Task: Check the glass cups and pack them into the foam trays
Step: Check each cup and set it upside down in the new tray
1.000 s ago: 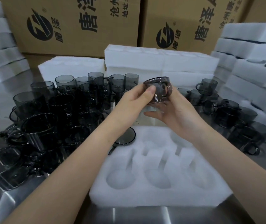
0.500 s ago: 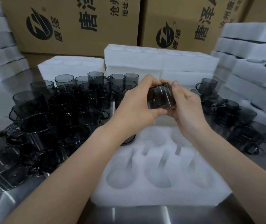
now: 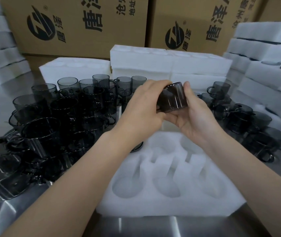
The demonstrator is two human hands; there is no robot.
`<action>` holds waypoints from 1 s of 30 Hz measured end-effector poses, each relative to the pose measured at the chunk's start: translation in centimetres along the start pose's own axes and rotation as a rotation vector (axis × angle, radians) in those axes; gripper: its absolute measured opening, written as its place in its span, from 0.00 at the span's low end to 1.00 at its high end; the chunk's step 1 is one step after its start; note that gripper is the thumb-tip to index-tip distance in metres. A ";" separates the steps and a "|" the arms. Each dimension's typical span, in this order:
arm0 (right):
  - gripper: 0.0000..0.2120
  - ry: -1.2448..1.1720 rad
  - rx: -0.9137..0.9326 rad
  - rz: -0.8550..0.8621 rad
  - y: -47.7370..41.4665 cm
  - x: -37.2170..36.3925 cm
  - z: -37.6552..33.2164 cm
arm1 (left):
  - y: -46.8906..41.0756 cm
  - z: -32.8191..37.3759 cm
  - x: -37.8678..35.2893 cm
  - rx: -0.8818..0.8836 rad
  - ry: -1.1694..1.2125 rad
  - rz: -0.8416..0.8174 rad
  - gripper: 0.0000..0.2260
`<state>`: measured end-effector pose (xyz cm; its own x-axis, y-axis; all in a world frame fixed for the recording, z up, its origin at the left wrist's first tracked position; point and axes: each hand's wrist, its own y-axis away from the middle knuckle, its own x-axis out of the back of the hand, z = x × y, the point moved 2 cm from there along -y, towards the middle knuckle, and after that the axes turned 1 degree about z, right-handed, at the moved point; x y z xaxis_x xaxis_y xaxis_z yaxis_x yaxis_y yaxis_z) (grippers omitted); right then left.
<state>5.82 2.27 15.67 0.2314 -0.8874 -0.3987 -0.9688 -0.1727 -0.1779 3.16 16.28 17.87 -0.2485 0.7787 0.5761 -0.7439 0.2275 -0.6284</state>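
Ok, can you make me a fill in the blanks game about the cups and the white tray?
1. The left hand and the right hand hold one dark ____ cup.
2. The tray under the hands is made of white ____.
3. The biggest crowd of cups stands on the tray's ____ side.
4. The brown boxes at the back are made of ____.

Missing words: glass, foam, left, cardboard.

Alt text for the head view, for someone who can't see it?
Left hand and right hand hold one dark glass cup on its side above a foam tray with empty pockets. More cups stand either side; cardboard boxes behind.
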 end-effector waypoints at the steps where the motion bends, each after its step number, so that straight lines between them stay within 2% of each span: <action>1: 0.21 -0.004 0.005 0.022 0.0 0.1 0.0 | 0.1 0.2 0.1 -0.015 0.019 0.008 0.29; 5: 0.19 -0.018 -0.023 0.050 -0.3 0.4 -0.4 | 0.4 0.4 0.5 -0.074 0.103 0.021 0.29; 8: 0.21 -0.115 -0.143 -0.101 -0.4 -0.2 -0.3 | 0.6 0.1 0.7 -0.065 0.124 0.072 0.30; 11: 0.28 -0.231 -0.287 -0.271 0.1 -0.7 0.1 | 0.6 -0.3 0.5 0.024 0.169 0.086 0.32; 14: 0.31 -0.212 -0.306 -0.332 0.5 -0.7 0.1 | 0.5 -0.3 0.2 0.040 0.136 0.048 0.32; 17: 0.28 -0.088 -0.203 -0.222 0.2 -0.3 0.0 | 0.5 0.1 0.0 0.012 0.092 -0.013 0.32; 23: 0.30 -0.063 -0.053 -0.080 -0.1 -0.1 -0.1 | 0.5 0.1 0.1 0.019 0.134 0.048 0.28; 25: 0.25 -0.052 0.001 -0.015 -0.2 0.3 -0.2 | 0.7 0.2 0.0 0.024 0.196 0.025 0.29; 28: 0.09 -0.049 0.070 0.086 -0.2 0.8 -0.3 | 0.9 0.5 -0.3 -0.005 0.306 -0.029 0.30; 30: 0.05 -0.048 0.111 0.134 0.0 0.9 -0.3 | 0.9 0.6 -0.4 0.008 0.379 -0.032 0.29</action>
<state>6.04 1.37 15.59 0.1075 -0.8776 -0.4673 -0.9760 -0.0037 -0.2177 2.19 15.83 17.43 0.0213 0.9326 0.3602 -0.7529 0.2520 -0.6080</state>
